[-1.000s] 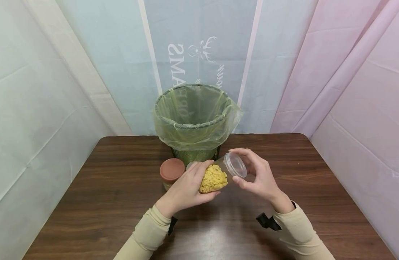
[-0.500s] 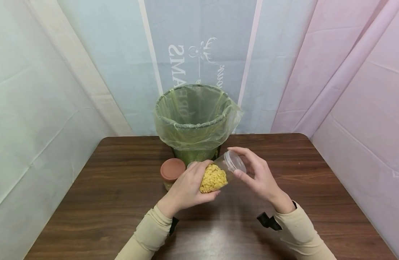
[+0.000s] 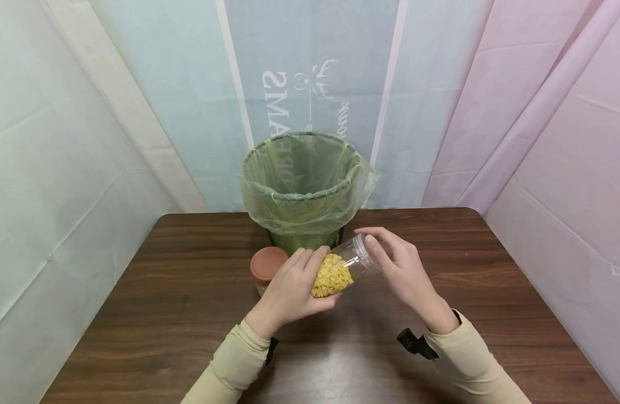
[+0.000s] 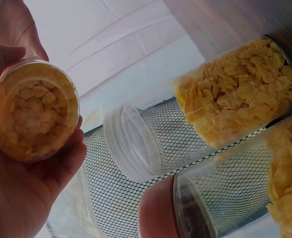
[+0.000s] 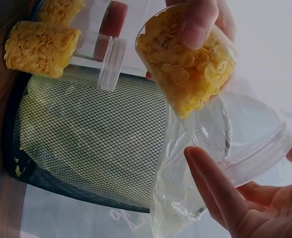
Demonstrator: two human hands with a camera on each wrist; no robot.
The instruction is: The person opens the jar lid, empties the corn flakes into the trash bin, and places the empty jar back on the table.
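My left hand (image 3: pixel 294 286) grips the lower part of a clear jar of cornflakes (image 3: pixel 332 276). The jar is tilted, its lidded end pointing up to the right, and the cornflakes lie toward its base. My right hand (image 3: pixel 403 272) holds the clear lid (image 5: pixel 257 156) at that end, with thumb and fingers around its rim. In the left wrist view the round base of the held jar (image 4: pixel 36 111) faces the camera. Beyond my left hand stand a second clear-lidded jar of cornflakes (image 4: pixel 240 91) and a jar with a reddish-brown lid (image 3: pixel 268 264).
Behind the jars stands a mesh waste bin (image 5: pixel 91 139) lined with a pale green plastic bag (image 3: pixel 304 213). Brown wood-grain table (image 3: pixel 153 314) lies under everything. Fabric walls (image 3: pixel 557 140) enclose the sides and back.
My right thumb has moved up from the lid's lower edge to its upper side, and the lidded end has turned slightly away. My left hand keeps its grip on the jar.
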